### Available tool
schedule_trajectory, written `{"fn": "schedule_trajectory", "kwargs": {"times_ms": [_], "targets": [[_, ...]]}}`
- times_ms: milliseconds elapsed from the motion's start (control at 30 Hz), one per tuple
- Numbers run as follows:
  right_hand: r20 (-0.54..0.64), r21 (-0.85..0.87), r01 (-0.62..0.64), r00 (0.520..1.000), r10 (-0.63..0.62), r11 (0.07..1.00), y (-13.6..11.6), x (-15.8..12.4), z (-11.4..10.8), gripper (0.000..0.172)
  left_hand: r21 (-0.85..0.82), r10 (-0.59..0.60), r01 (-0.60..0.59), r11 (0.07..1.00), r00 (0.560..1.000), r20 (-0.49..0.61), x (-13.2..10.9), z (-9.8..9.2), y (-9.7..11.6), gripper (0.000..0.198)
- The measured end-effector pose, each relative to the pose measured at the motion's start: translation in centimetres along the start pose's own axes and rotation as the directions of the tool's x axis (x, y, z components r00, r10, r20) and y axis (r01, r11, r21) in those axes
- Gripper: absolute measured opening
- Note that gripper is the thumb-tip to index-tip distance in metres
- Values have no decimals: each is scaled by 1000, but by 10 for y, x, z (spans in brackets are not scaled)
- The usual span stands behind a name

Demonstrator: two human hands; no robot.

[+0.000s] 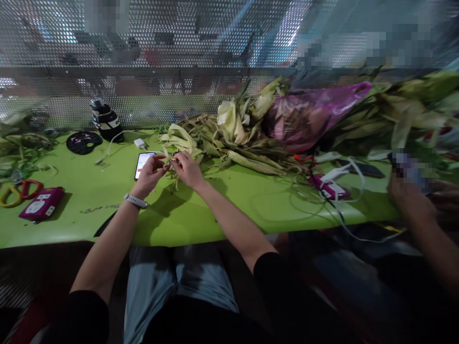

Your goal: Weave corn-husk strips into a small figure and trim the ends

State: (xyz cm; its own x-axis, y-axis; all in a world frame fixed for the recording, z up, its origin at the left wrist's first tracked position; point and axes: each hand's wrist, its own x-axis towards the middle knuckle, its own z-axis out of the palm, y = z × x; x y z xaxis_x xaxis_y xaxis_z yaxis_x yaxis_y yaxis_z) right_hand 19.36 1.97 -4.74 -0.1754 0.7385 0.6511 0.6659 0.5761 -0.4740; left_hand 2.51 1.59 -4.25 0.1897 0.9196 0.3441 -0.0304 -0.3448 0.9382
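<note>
My left hand, with a pale band on its wrist, is closed with its fingertips pinching a pale green strip of corn husk. Close against it, my right hand pinches the same husk from the other side. Both hands are just above the green table. Partly behind my left hand lies a phone with a lit screen. Beyond my fingers, pale husks rest at the edge of a large heap of dried corn husks.
A pink plastic bag sits in the heap. A dark bottle, a black fan-shaped piece, scissors and a purple box stand left. At right are a charger with white cable and another person's hand holding a phone.
</note>
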Motion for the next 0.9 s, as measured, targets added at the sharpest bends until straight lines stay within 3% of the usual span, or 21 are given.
{"fn": "schedule_trajectory", "kwargs": {"times_ms": [233, 433, 667, 767, 900], "targets": [[79, 51, -122, 990, 118, 991, 1, 0, 0, 32, 62, 5, -8, 998, 999, 46, -1, -2, 2, 32], [61, 260, -150, 989, 138, 954, 0, 0, 6, 39, -46, 56, -60, 997, 994, -90, 0, -2, -2, 26], [9, 354, -181, 982, 190, 917, -6, -3, 13, 42, -183, -157, 120, 976, 966, -207, -4, 9, -6, 16], [-17, 365, -189, 978, 209, 912, -7, -4, 14, 42, -99, -130, 119, 988, 985, -117, -8, 16, -6, 30], [-41, 443, -202, 969, 245, 873, -5, -4, 16, 44, -18, 32, -32, 999, 999, -25, -7, 20, -7, 35]]}}
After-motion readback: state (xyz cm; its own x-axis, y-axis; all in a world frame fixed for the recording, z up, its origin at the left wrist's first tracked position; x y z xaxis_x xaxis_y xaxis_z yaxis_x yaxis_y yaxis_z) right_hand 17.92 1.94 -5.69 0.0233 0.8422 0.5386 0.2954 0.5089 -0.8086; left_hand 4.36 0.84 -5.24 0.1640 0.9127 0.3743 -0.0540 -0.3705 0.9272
